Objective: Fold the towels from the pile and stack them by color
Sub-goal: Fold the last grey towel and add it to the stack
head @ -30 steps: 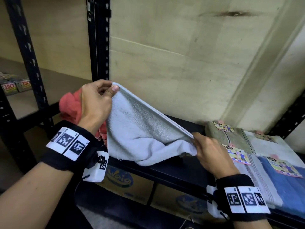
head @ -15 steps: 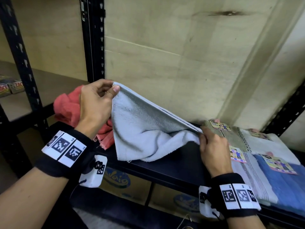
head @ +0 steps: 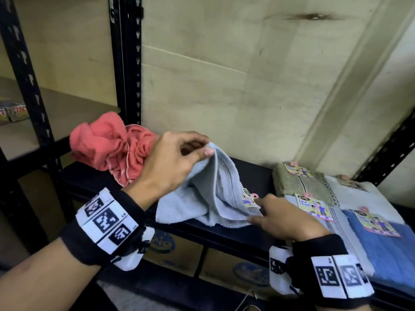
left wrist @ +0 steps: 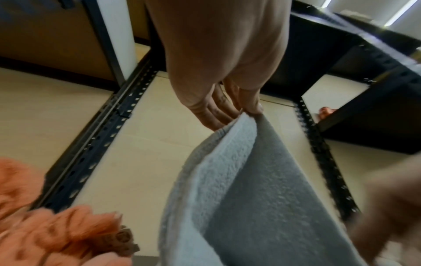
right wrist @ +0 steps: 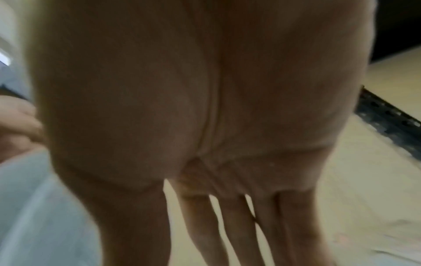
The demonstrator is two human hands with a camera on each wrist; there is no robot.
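Two bare hands work mid-frame: the left hand (head: 170,162) pinches the raised fold of a pale grey terry towel (head: 208,198) draped on the black metal shelf (head: 253,173), while the right hand (head: 283,218), fingers straight, touches its lower right edge.

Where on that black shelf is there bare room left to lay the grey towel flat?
Bare shelf shows behind the grey towel, between the crumpled red towel and the folded stacks, plus a strip along the front edge. The right end is crowded with labelled towels; the left corner holds the red one.
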